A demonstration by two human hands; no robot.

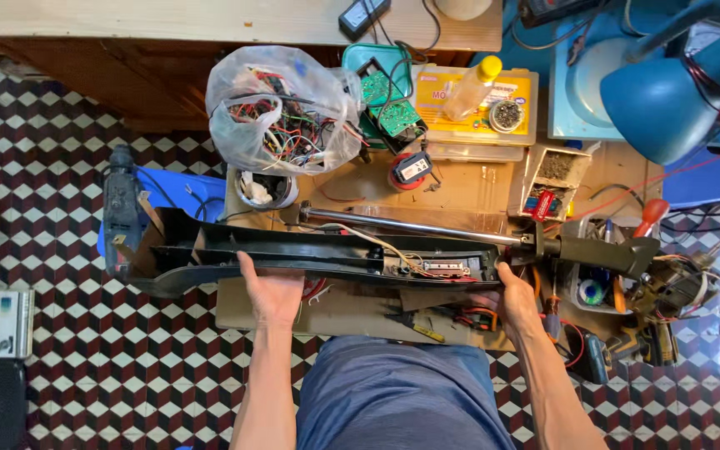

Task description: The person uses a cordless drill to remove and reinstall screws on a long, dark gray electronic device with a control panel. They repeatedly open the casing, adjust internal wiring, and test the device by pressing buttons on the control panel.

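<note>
At the far left, on the checkered tile floor (85, 350), a dark power drill (120, 208) lying against a blue box (178, 187). Just right of it, across the low wooden board (352, 312) before the seated person's knees, a long black plastic housing (293, 250) lying lengthwise and open side up, with thin wires and a small circuit board (446, 267) showing near its right end. Under its near edge, left of centre, the left hand (272, 293), palm up, fingers curled loosely around the rim, gripping the housing. Behind, a clear plastic bag of tangled wires (281, 108) beside a white cup (265, 188), then a teal tray with green circuit boards (393, 104) and a small red-and-black meter (411, 169). Along the housing's far side, a bright metal tube (410, 225) running to an olive-green end piece (602, 250). At the housing's right end, the right hand (514, 298), thumb on the end wall, fingers wrapped beneath, clamped on it. Further back, a yellow parts box (477, 112) with a clear bottle (472, 87) on top. At the far right, a blue desk lamp (668, 92) over tubs of tools.
</note>
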